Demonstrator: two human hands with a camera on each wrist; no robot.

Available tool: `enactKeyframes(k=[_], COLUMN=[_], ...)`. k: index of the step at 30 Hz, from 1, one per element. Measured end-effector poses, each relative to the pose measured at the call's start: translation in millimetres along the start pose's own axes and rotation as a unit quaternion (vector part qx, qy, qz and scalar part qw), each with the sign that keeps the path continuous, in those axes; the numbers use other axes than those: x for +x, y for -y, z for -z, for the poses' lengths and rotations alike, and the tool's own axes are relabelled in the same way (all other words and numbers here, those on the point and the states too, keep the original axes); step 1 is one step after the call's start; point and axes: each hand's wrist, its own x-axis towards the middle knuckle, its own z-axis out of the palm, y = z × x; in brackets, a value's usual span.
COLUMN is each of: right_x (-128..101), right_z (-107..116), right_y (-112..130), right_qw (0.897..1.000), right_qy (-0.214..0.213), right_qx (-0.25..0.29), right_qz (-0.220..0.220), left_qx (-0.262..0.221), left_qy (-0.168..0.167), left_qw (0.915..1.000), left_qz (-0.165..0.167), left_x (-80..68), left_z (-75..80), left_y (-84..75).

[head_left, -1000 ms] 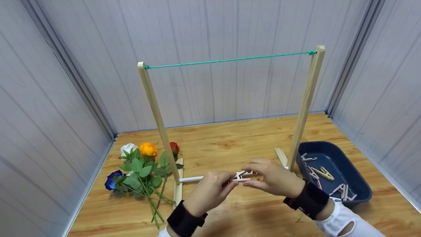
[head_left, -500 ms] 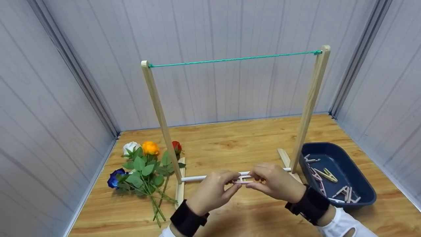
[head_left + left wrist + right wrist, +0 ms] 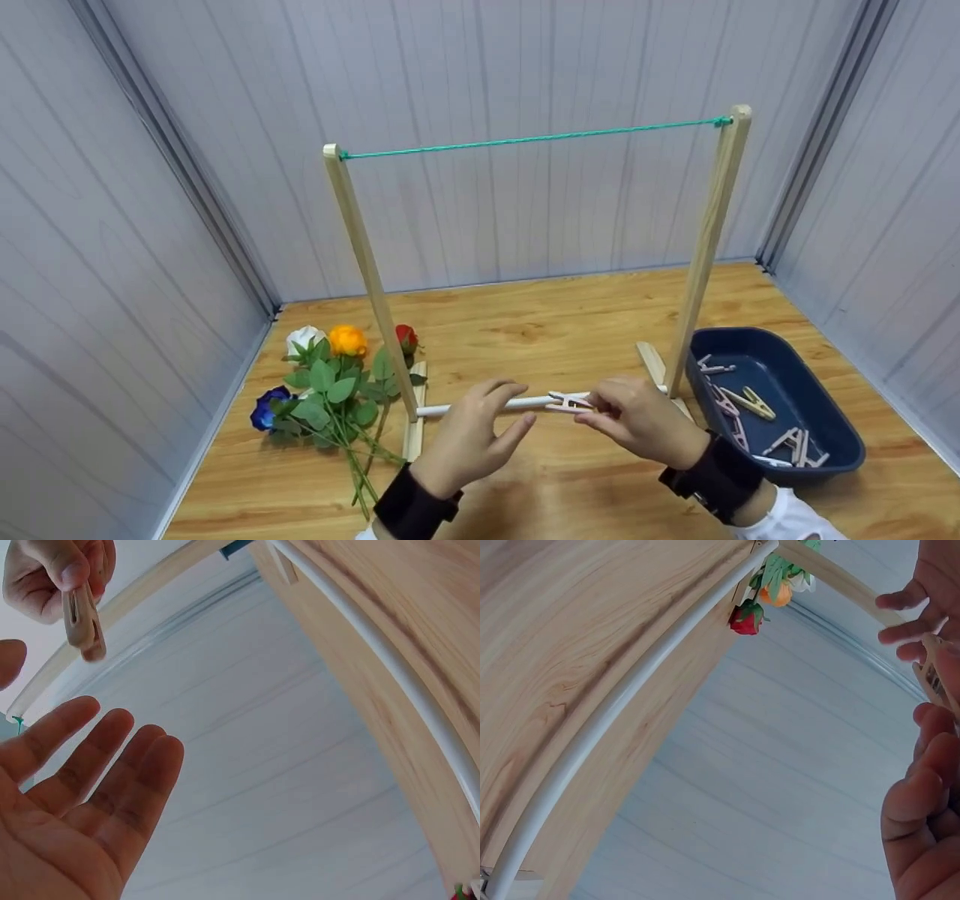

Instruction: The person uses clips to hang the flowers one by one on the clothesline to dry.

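My right hand [image 3: 637,418] pinches a pale pink clothespin [image 3: 568,403] between thumb and fingers, in front of the frame's white bottom bar [image 3: 480,406]. Its tip points left, towards my left hand [image 3: 474,431]. That hand is apart from the clothespin, thumb and fingers spread and holding nothing. In the left wrist view the clothespin [image 3: 84,622] hangs from the right hand's grip, beyond the extended left fingers [image 3: 142,780]. The right wrist view catches only part of the clothespin [image 3: 934,679], at its right edge.
A wooden frame [image 3: 709,240] carries a green cord [image 3: 540,139] between two posts. Left lie several artificial roses, white, orange [image 3: 347,341], red [image 3: 406,339] and blue [image 3: 270,409]. Right stands a dark blue basin [image 3: 817,397] with several clothespins, one yellow [image 3: 756,403]. Walls close off back and sides.
Both hands held the clothespin between them before. My left hand has let go and drawn back to the left, its fingers spreading. The right hand keeps the clothespin and has moved slightly right.
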Motion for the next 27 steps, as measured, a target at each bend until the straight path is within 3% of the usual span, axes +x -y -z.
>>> enactKeyframes(k=[5,10,16,21,27], right_x=[-6.1,-9.8,-12.4,-14.5,-14.0], right_z=[0.0,3.0,5.1,5.7,4.2], right_y=[-1.5,-2.3,-3.7,-2.7,-1.2], right_qw=[1.0,1.0,1.0,1.0,1.0], right_qy=[-0.017,-0.021,-0.016,-0.006,-0.004], right_qx=[-0.004,-0.013,-0.019,-0.021,-0.005], right_qz=[-0.003,-0.009,-0.011,-0.019,-0.019], left_qx=[-0.001,0.014,0.04,0.089,0.091], left_qy=[-0.002,-0.031,-0.032,-0.01,0.056], left_qw=[0.9986,0.9959,0.9879,0.9756,0.9584], left_qz=[0.053,0.083,0.146,0.201,0.265], left_x=[-14.5,-26.9,-42.0,-55.3,-65.8], left_z=[14.8,34.8,61.5,68.7,64.1], left_y=[19.1,44.3,69.4,87.0,113.7])
